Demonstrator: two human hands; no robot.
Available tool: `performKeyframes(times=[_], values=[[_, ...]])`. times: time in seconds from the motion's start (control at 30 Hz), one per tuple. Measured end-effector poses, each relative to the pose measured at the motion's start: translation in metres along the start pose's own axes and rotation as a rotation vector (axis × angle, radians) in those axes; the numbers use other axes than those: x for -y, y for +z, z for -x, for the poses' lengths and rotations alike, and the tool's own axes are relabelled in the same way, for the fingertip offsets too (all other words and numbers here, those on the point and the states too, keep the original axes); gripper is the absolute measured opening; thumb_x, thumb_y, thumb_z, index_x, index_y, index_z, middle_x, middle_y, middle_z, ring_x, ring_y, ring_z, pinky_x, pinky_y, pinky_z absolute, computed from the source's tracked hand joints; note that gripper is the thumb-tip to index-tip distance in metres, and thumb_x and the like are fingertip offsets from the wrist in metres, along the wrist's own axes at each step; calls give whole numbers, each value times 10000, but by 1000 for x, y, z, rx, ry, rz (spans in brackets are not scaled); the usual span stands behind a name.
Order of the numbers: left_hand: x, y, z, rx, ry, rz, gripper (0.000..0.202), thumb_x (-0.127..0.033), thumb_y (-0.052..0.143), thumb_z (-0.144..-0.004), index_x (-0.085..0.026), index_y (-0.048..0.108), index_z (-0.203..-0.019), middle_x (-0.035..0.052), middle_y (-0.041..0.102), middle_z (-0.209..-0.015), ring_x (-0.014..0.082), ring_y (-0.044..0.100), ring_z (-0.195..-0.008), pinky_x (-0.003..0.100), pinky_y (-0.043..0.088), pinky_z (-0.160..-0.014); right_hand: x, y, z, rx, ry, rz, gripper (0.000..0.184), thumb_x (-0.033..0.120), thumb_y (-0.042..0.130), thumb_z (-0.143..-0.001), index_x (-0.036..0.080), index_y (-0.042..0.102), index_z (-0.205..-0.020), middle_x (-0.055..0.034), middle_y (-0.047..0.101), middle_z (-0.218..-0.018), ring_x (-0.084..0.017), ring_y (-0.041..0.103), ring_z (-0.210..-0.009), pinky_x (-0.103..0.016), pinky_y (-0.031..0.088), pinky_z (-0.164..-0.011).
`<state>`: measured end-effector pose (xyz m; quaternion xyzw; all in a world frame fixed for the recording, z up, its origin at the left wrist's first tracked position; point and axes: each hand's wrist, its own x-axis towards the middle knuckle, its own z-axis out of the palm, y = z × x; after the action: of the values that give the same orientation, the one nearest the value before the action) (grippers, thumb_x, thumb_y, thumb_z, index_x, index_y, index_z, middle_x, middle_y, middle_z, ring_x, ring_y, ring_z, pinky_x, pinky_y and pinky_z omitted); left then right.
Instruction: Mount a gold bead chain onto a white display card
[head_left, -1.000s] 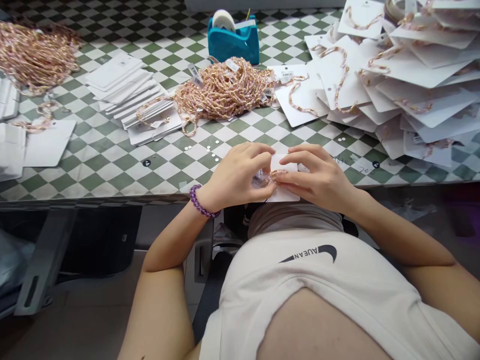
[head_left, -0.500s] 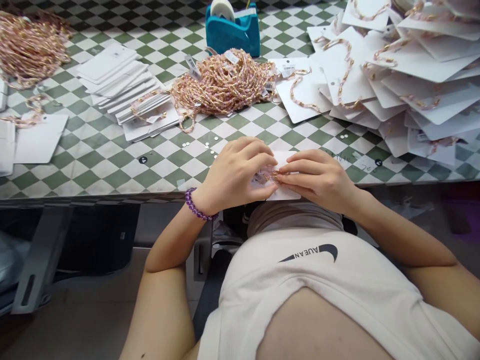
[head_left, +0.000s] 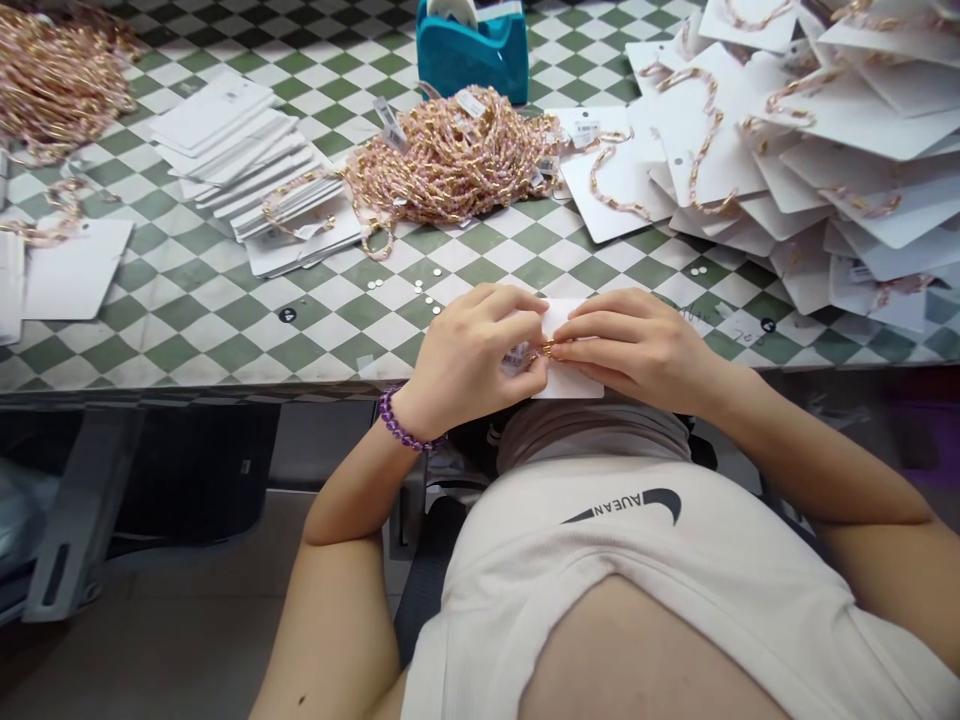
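Observation:
My left hand and my right hand meet at the near edge of the checkered table. Both pinch a pink and gold beaded bracelet against a small white card that lies under them. The fingers of both hands are curled and pressed together round the bracelet's clasp end. A small tag on the bracelet shows beside my left thumb. A purple bead band circles my left wrist.
A heap of the same bracelets lies behind my hands, another heap at far left. Blank white cards are stacked left of centre. Cards with bracelets mounted pile at the right. A teal tape dispenser stands at the back.
My fingertips have drawn closer together over the bracelet and card. The view has tilted down slightly, so the table items sit higher in the picture.

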<state>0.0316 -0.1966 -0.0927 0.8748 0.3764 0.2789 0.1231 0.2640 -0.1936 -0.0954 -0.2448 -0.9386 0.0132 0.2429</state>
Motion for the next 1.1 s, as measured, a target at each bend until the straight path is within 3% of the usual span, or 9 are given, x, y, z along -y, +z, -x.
performKeyframes(times=[0.33,0.53,0.83,1.1], values=[[3,0,0,8,-26,31,86,-227,593,-860,-207,656,-804,43,713,-1131,236,623,-985,411,521,-884,-1,-4,2,31,4,-68,239,188,519,-1010,197,650,-1209,-72,696,-1182,-183,641,-1042,-348,531,-910],[-3,1,4,9,-83,-27,71,-281,631,-854,-217,650,-830,59,679,-1071,252,551,-945,457,487,-893,-5,-8,2,36,6,-123,228,185,483,-1025,175,679,-1142,-68,703,-1158,-179,658,-1074,-334,559,-930],[-15,-2,4,46,-195,-82,109,-312,636,-840,-203,639,-831,40,666,-1015,231,523,-919,381,477,-834,-1,3,-2,-72,9,-82,149,185,570,-985,161,681,-1081,-68,720,-1071,-165,660,-923,-314,568,-823],[-22,-12,-6,132,-252,-202,124,-333,643,-834,-209,656,-836,11,681,-973,205,565,-854,316,397,-654,1,5,-5,-104,-14,-9,193,205,622,-956,142,676,-1130,-85,711,-1034,-182,635,-870,-330,567,-793]])
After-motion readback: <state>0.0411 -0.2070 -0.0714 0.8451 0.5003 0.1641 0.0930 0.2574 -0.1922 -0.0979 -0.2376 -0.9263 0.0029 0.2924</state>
